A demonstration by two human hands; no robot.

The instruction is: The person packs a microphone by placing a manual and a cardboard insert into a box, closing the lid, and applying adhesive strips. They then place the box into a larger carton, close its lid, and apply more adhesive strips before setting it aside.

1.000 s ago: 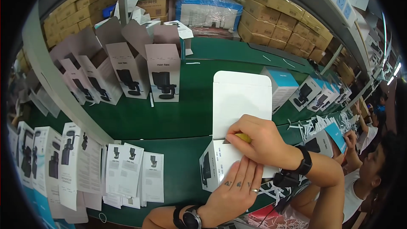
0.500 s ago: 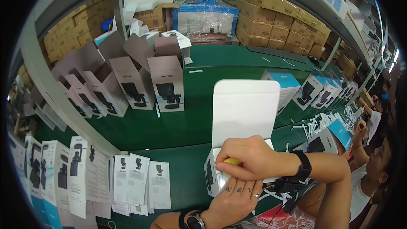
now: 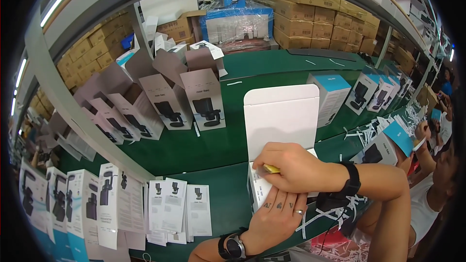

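In front of me stands a white carton [image 3: 283,116], its lid flap raised and its printed side partly showing. My right hand [image 3: 291,165] comes in from the right over the carton's opening. It is closed around a small yellow tool [image 3: 271,169], most of which the fingers hide, so I cannot tell its exact kind. My left hand [image 3: 274,216] lies against the near side of the carton, just below the right hand. Its fingers are stretched out and their tips are partly hidden under the right hand.
Open microphone boxes [image 3: 208,102] stand at the back left. Printed leaflets [image 3: 167,208] lie left of my hands, beside upright boxes [image 3: 109,199]. Blue-topped boxes [image 3: 330,94] line the right side. White paper strips [image 3: 366,136] litter the right bench, where a co-worker [image 3: 427,199] sits.
The view has shifted, so the surroundings sit farther right in it. Both hands stay at the carton, the right still around the yellow tool.
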